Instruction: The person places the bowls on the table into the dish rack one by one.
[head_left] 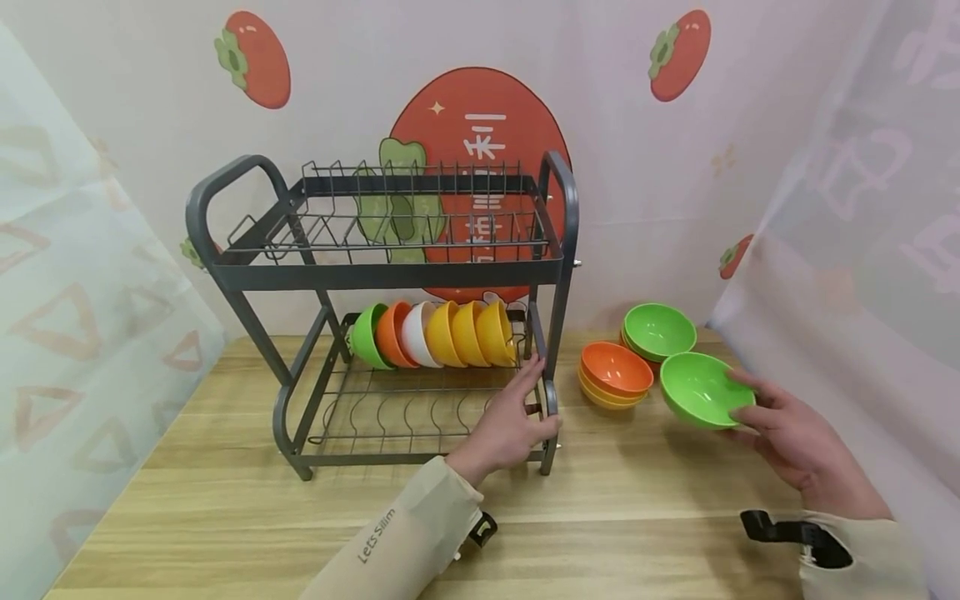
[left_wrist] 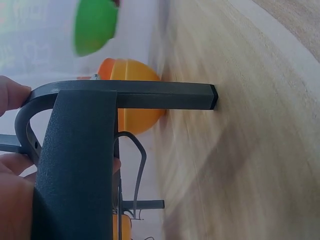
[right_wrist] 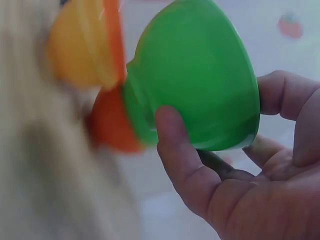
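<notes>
My right hand (head_left: 798, 442) holds a green bowl (head_left: 701, 390) by its right side, its mouth tipped up. The right wrist view shows fingers (right_wrist: 172, 130) on the outside of this bowl (right_wrist: 205, 75), which is clear of the table. My left hand (head_left: 510, 421) grips the lower right side rail of a dark two-tier dish rack (head_left: 397, 276); in the left wrist view fingers show on both sides of the rail (left_wrist: 75, 165). Beside the rack stand an orange bowl (head_left: 617, 369) nested on yellow ones and another green bowl (head_left: 660, 331) stacked on others.
On the rack's lower tier a row of bowls stands on edge: a green one (head_left: 367, 337), an orange one (head_left: 393, 336), a white one (head_left: 417, 336) and several yellow ones (head_left: 467, 335). A wooden table (head_left: 600, 517) lies beneath, and a printed curtain (head_left: 622, 158) hangs behind.
</notes>
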